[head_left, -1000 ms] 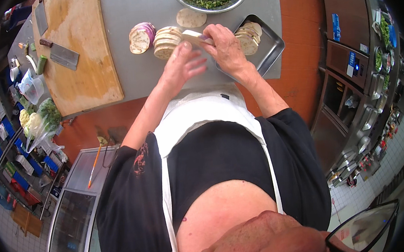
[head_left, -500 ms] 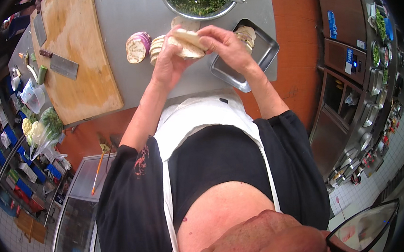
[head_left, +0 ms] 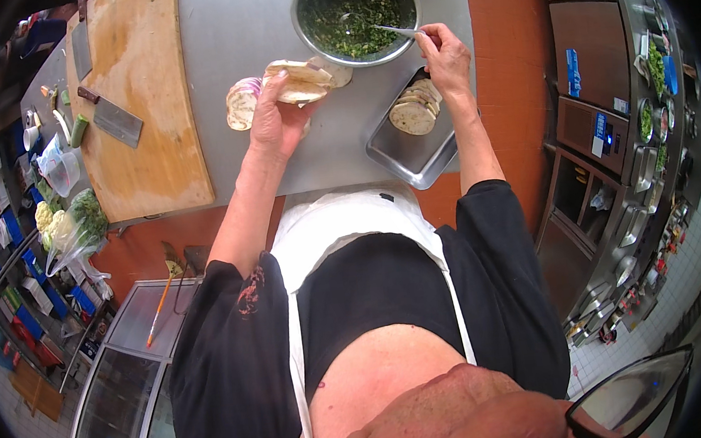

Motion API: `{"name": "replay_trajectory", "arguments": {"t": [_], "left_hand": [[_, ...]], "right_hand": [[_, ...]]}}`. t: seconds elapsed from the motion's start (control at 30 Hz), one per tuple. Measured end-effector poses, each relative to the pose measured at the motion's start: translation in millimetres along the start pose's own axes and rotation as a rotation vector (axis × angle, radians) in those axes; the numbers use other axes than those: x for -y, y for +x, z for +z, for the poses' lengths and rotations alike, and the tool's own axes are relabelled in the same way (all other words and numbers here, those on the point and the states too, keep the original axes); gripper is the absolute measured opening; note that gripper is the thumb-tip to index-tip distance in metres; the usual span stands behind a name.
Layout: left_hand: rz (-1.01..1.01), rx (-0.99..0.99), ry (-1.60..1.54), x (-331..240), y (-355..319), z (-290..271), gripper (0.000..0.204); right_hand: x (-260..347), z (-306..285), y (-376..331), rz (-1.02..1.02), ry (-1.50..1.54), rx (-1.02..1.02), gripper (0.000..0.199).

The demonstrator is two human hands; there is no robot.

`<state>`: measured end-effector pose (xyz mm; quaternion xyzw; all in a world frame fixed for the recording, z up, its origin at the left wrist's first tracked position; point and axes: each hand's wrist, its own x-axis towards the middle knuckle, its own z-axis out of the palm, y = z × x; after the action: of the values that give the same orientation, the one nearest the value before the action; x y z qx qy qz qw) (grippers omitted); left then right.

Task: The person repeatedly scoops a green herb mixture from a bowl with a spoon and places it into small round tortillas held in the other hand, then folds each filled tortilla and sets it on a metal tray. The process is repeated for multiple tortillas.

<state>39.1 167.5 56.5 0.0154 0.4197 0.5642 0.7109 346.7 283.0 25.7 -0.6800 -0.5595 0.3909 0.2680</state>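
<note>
Your right fingers (head_left: 434,38) clamp the spoon (head_left: 395,30).
It points left into the steel bowl (head_left: 360,63); your left fingers (head_left: 276,89) grip sliced eggplant (head_left: 299,82), nearer you.

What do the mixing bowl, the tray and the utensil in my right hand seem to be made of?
The mixing bowl looks like stainless steel: silvery, with a bright, smooth rim. The tray also seems metal, likely steel, since its grey walls catch glossy highlights. The utensil in your right hand appears to be polished metal, judging by its thin, shiny handle.
</note>
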Motion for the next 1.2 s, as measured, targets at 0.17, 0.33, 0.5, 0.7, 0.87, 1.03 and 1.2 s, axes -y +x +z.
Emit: {"name": "replay_trajectory", "arguments": {"t": [0.17, 0.33, 0.5, 0.7, 0.87, 1.03, 1.2], "left_hand": [[-0.002, -0.054, -0.03, 0.0, 9.6, -6.0, 0.043], [0.024, -0.065, -0.034, 1.4, 19.0, -6.0, 0.044], [0.069, -0.085, -0.05, -7.6, 28.1, 0.3, 0.043], [0.108, -0.149, -0.049, -16.2, 29.0, 8.5, 0.042], [0.115, -0.129, -0.044, -23.1, 35.4, 6.7, 0.041], [0.126, -0.137, -0.06, -26.4, 47.2, 7.0, 0.041], [0.169, -0.196, -0.036, -30.4, 61.3, 17.3, 0.039]], "right_hand": [[25.6, 39.5, 13.8, -0.401, -0.057, -0.076, 0.025], [45.2, 56.8, 23.2, -0.084, 0.216, 0.127, 0.03], [28.4, 29.9, 26.9, -0.117, 0.136, -0.175, 0.034], [17.1, 65.9, 46.9, -0.066, 0.388, -0.074, 0.032], [12.9, 91.3, 54.3, 0.011, 0.55, 0.0, 0.035], [13.1, 98.1, 59.4, 0.106, 0.736, 0.068, 0.035], [17.4, 85.4, 55.9, 0.196, 0.871, 0.092, 0.035]]}}
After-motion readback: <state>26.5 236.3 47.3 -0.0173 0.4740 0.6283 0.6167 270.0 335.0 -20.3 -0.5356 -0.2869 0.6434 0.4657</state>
